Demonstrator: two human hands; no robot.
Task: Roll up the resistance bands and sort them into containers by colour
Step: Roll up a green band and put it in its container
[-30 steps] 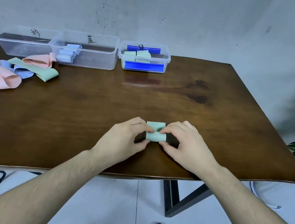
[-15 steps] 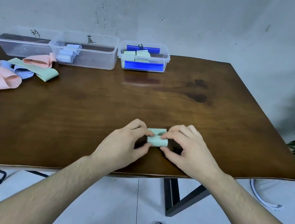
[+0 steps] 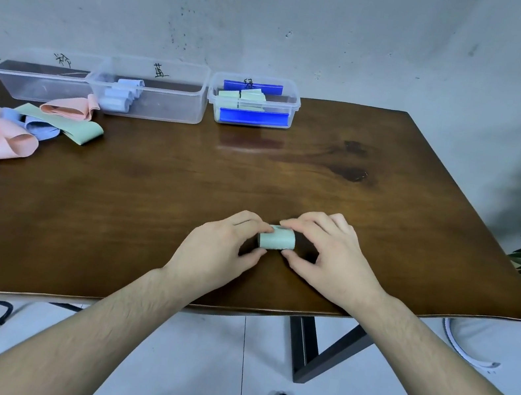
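Green band [image 3: 277,238], rolled into a short tube, lies on the desk [image 3: 164,201] near its front edge; the left hand [image 3: 218,252] pinches its left end and the right hand [image 3: 331,262] pinches its right end, fingers curled round it; three clear boxes stand along the far edge, the right box [image 3: 253,102] holding green rolls; loose pink, blue and green bands [image 3: 16,133] lie at far left.

Green band [image 3: 276,239] now fully rolled into tight cylinder; flat tail seen earlier gone. Left hand [image 3: 218,252] and right hand [image 3: 328,258] sit slightly nearer table edge, fingertips pinching roll from both ends.
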